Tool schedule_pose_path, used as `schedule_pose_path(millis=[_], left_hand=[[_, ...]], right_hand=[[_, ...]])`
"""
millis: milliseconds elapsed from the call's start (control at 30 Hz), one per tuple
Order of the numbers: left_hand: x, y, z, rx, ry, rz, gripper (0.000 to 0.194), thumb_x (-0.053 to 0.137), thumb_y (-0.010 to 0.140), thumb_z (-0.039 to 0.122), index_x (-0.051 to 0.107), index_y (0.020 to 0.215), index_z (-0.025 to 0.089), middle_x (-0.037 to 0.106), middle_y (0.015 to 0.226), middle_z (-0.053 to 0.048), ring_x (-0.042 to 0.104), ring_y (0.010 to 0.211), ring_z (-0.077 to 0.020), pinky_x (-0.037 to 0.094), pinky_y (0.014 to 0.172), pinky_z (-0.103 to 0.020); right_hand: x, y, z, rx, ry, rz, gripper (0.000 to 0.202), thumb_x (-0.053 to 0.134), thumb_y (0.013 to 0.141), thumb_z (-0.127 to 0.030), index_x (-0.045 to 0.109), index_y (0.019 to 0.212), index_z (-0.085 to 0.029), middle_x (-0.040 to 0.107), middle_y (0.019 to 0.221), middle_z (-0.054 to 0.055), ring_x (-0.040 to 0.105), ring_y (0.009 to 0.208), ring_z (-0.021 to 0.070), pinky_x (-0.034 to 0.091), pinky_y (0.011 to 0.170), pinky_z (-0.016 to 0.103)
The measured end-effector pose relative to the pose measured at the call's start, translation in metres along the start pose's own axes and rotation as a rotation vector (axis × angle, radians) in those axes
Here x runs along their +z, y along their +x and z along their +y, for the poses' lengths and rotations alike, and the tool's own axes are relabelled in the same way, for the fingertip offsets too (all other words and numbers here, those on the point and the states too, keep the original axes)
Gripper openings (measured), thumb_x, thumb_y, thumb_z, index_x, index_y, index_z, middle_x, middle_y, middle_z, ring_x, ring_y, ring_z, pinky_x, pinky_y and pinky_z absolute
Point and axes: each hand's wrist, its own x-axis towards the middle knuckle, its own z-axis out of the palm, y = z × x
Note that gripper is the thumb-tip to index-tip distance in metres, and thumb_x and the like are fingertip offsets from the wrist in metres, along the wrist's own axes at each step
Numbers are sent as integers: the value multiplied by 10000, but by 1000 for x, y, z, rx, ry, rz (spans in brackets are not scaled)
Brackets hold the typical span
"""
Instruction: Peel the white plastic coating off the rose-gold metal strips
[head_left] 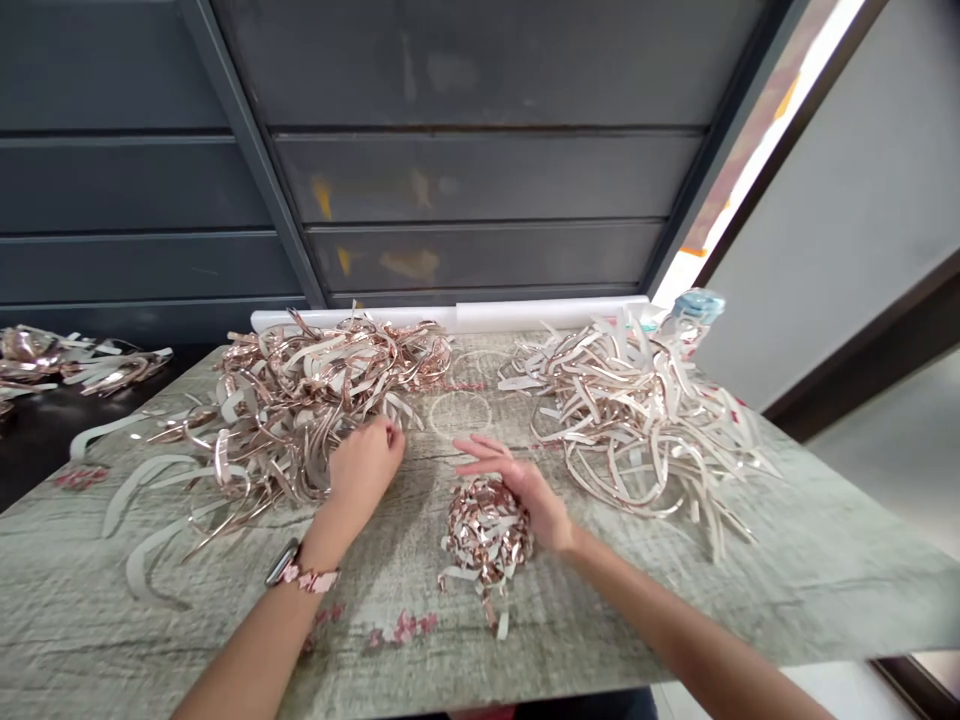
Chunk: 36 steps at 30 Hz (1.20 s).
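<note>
My left hand [365, 462] is closed at the right edge of a large heap of rose-gold and white strips [300, 390]; its fingers curl around something too hidden to make out. My right hand [525, 485] has its fingers stretched out above the right side of a small round bundle of curled rose-gold strips [489, 530]. Two short white ends trail from that bundle toward the near edge. Farther right lies a second heap of longer, paler strips [637, 410], touched by neither hand.
Long white rolls [547, 314] lie along the back of the patterned table [600, 620], against grey panels. A blue-and-clear plastic package [697, 308] stands at the back right. More shiny strips [67, 360] rest on a dark surface at far left.
</note>
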Motion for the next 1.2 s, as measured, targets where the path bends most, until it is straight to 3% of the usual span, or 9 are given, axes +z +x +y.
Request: schedule_pose_path(millis=[100, 167, 267, 333, 533, 700, 833, 1000, 1200], left_hand=[[-10, 2, -9, -71, -17, 114, 278, 427, 980, 347, 641, 1088, 208, 718, 740, -90, 691, 705, -282, 464, 667, -338], [-13, 2, -15, -44, -198, 356, 295, 370, 1011, 350, 603, 1108, 198, 696, 738, -59, 651, 648, -221, 448, 640, -303], [-11, -6, -16, 161, -544, 828, 302, 353, 1037, 366, 573, 1092, 167, 660, 752, -34, 561, 560, -142, 432, 586, -266], [-8, -18, -6, 370, -553, 927, 252, 405, 1036, 325, 593, 1079, 164, 648, 729, -19, 531, 532, -124, 413, 559, -260], [8, -54, 40, 921, -239, 597, 272, 574, 968, 144, 638, 1230, 176, 738, 794, -26, 647, 695, -184, 444, 666, -325], [17, -65, 49, 986, -247, 401, 272, 564, 990, 198, 655, 1245, 168, 781, 989, -68, 682, 886, -229, 479, 786, -370], [24, -57, 41, 892, -402, 172, 333, 479, 1031, 287, 602, 1327, 195, 741, 1199, -76, 665, 1053, -237, 497, 896, -394], [38, -16, 14, 517, -526, 276, 349, 413, 1039, 344, 640, 1264, 204, 706, 1258, -109, 624, 1186, -284, 472, 1020, -491], [26, -5, 6, 387, -629, 336, 219, 476, 1018, 274, 683, 1056, 214, 745, 1061, -74, 701, 962, -218, 567, 861, -380]], right_hand=[[-2, 6, 7, 40, 121, 123, 666, 221, 1006, -591, 777, 1071, -230, 764, 1203, 87, 641, 1243, 304, 428, 1119, 518], [-5, 10, 13, 62, 150, 202, 595, 281, 1000, -547, 773, 993, -212, 793, 1057, 115, 713, 1086, 307, 503, 1028, 506], [-8, 12, 15, 68, 128, 279, 490, 383, 986, -511, 771, 1018, -213, 795, 958, 112, 723, 985, 302, 525, 966, 494], [-7, 9, 11, 61, 86, 287, 432, 438, 998, -483, 745, 1176, -236, 799, 1019, 93, 703, 1040, 291, 487, 1015, 498], [6, -4, -12, 16, -44, 164, 513, 674, 935, -422, 570, 1434, -361, 577, 1501, 23, 575, 1320, 283, 379, 1160, 490], [11, 0, -17, 194, 93, 285, 385, 597, 974, -474, 705, 1268, -250, 781, 1184, 59, 684, 1183, 285, 472, 1093, 463], [0, 3, -19, 143, 87, 427, 370, 491, 1023, -474, 733, 1168, -235, 797, 974, 55, 716, 1000, 259, 502, 1013, 445], [-22, 5, -22, -114, 125, 719, 332, 431, 1035, -522, 646, 1114, -281, 552, 714, -28, 560, 712, 152, 513, 762, 287], [-24, 7, -32, 157, 227, 341, 250, 557, 988, -460, 619, 1067, -231, 428, 567, -88, 230, 406, 70, 212, 353, 185]])
